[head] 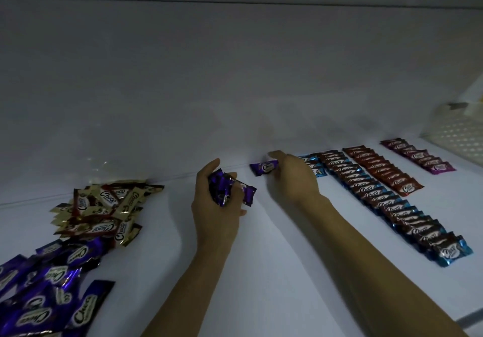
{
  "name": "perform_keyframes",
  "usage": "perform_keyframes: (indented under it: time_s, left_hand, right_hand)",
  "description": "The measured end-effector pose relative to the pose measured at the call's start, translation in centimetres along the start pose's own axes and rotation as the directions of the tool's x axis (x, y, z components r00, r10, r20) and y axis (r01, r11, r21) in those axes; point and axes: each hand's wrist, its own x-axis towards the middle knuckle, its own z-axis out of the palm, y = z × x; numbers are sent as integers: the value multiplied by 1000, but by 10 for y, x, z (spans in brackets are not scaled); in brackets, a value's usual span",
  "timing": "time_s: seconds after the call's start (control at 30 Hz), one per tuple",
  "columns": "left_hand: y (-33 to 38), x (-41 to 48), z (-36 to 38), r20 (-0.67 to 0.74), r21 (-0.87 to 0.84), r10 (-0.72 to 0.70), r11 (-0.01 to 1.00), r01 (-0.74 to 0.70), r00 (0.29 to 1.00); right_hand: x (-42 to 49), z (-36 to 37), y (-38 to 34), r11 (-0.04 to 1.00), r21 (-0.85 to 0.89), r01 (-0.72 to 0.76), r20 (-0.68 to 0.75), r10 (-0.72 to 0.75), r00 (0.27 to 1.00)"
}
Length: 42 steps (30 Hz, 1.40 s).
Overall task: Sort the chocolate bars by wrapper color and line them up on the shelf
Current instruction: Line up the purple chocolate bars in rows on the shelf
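Shelf (261, 258), smooth and white, carries everything here. Along its right side run overlapping rows of glossy foil bars: a long blue row (392, 206), a brown row (381, 170) beside it, and a short magenta row (418, 156) farthest right. At the left lies a loose purple pile (44, 292), its crinkled wrappers printed "Choco" in white script, and just behind it a gold pile (104, 206) with the same word. The left hand (217, 203) is clamped around a bunch of purple bars (230, 189), one end sticking out past the fingers. The right hand (290, 177) pinches a single purple bar (264, 167) at the back of the shelf, just left of the blue row; its label is too blurred to read.
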Motion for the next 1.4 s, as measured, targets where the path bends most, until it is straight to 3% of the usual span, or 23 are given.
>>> perform_keyframes:
  time_s: [0.07,0.13,0.2,0.3,0.43,0.53,0.73,0.87,0.9,0.93,1.0,1.03,1.1,1.2,1.27,1.4]
  left_hand:
    - [3,0,0,11,-43,-26,999,26,1000]
    - [5,1,-2,25,-85,-55,995,57,998]
    - [7,2,-3,39,-127,-78,988,83,996]
    - [7,5,-4,31,-156,-107,982,110,994]
    - [3,8,-2,-22,-128,-130,984,126,991]
    - [1,8,-1,-25,-103,-129,987,126,991]
    - [-2,10,0,-44,-90,-124,989,120,991]
    - [-4,9,0,-80,-92,-112,990,105,990]
    - [-5,10,0,-81,-92,-113,990,106,990]
    - [-5,10,0,-79,-94,-116,990,108,990]
    - [-6,11,0,-82,-92,-115,990,108,990]
    - [-7,11,0,-84,-85,-112,991,105,990]
    - [-6,10,0,-88,-80,-106,992,99,990]
    - [-6,10,1,-88,-74,-105,992,99,991]
    - [-7,10,1,-81,-67,-101,993,96,992]
    - [-7,10,1,-88,-53,-85,995,81,992]
  right_hand:
    - [-16,-11,-8,946,324,-18,18,13,1000]
    - [-28,-22,-23,736,658,-160,206,29,978]
    - [-35,-27,-34,596,763,-250,341,-43,939]
    - [-33,-29,-34,551,793,-260,367,-92,926]
    - [-29,-30,-24,506,814,-286,332,-1,943]
    - [-28,-31,-23,481,830,-282,335,-26,942]
    - [-31,-36,-26,564,785,-254,416,-176,892]
    - [-25,-37,-18,456,810,-370,404,26,915]
    - [-23,-34,-14,519,766,-378,394,86,915]
    - [-22,-30,-10,672,650,-356,371,128,920]
    - [-21,-25,-2,950,251,-185,304,104,947]
    - [-21,-25,0,990,108,-87,290,52,956]
    - [-21,-27,2,997,73,28,367,-53,929]
    - [-21,-27,4,994,69,81,445,-103,890]
    - [-20,-24,7,994,43,102,367,-110,924]
    - [-12,-16,9,991,-114,72,71,-64,995]
